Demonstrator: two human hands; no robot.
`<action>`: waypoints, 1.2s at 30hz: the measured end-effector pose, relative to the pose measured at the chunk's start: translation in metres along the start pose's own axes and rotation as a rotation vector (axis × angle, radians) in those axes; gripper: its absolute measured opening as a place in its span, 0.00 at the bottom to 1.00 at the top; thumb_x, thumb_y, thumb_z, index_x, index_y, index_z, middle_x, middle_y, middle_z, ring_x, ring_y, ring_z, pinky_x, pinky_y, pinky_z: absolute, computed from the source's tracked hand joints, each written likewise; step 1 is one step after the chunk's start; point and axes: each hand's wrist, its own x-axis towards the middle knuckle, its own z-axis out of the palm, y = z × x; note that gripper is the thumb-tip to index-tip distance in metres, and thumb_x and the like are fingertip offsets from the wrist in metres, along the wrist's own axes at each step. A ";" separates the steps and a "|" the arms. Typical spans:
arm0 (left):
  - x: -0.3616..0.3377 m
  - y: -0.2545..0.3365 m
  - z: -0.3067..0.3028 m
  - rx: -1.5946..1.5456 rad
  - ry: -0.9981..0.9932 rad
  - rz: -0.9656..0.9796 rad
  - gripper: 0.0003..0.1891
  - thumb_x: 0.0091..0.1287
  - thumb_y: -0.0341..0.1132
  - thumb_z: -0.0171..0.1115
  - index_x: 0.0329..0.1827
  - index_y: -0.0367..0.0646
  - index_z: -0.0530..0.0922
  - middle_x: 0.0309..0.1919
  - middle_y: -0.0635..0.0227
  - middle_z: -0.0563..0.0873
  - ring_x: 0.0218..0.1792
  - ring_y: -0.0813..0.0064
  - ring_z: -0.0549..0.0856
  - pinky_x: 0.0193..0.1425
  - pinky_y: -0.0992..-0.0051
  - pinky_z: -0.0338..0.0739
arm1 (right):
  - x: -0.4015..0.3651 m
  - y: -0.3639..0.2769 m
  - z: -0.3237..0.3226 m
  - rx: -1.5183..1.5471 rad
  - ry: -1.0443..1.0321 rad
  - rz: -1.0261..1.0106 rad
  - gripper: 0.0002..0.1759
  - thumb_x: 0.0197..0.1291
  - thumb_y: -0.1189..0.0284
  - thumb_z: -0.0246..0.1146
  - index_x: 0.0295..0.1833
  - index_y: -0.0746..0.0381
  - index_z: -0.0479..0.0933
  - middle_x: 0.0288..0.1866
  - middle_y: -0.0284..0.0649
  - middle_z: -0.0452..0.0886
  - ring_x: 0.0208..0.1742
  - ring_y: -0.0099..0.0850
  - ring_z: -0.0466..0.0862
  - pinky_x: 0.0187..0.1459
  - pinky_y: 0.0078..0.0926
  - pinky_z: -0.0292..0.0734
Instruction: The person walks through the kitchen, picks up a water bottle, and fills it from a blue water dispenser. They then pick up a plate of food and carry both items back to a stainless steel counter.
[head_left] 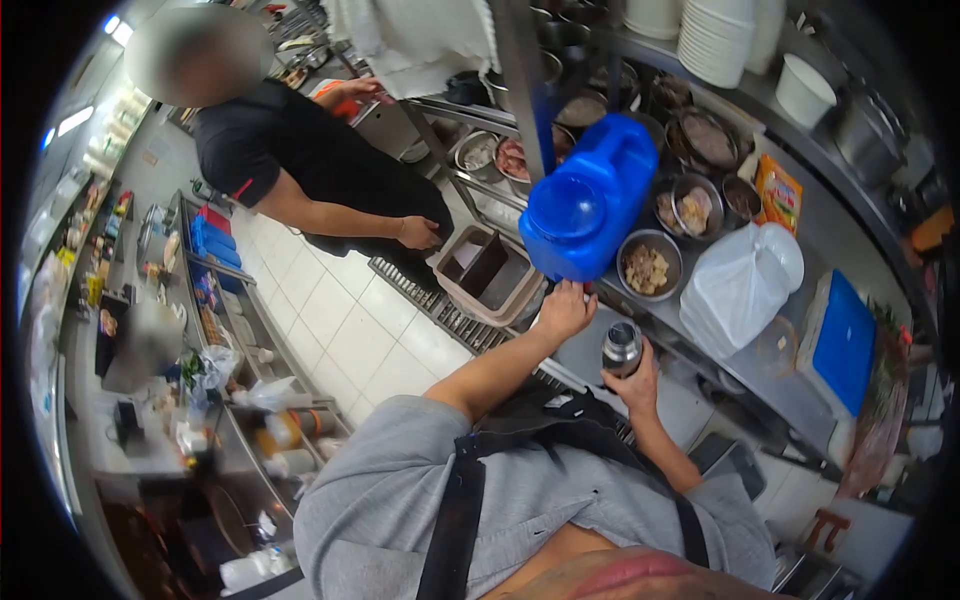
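A large blue plastic water jug [590,200] with a handle stands at the edge of the metal shelf. My left hand [567,310] is at the jug's lower front edge, its fingers bent together. They hide whatever they pinch there. In my right hand [636,378] is an uncapped stainless steel flask [622,345], held roughly upright below the shelf edge, its round mouth facing up. The flask is just right of my left hand and apart from the jug.
Metal bowls of food [650,265], a white plastic bag [740,280] and a blue-lidded box [840,340] sit on the shelf. A co-worker in black [320,170] stands ahead to the left, beside a divided tub [500,315]. Stacked white tubs [715,40] are above.
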 end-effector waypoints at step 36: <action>0.268 -0.130 -0.300 0.017 0.093 -0.332 0.46 0.48 0.56 0.72 0.68 0.37 0.71 0.59 0.45 0.81 0.62 0.52 0.79 0.66 0.61 0.74 | 0.014 -0.043 -0.034 -0.027 -0.090 0.157 0.53 0.33 0.65 0.81 0.68 0.67 0.64 0.59 0.57 0.76 0.60 0.52 0.78 0.61 0.41 0.72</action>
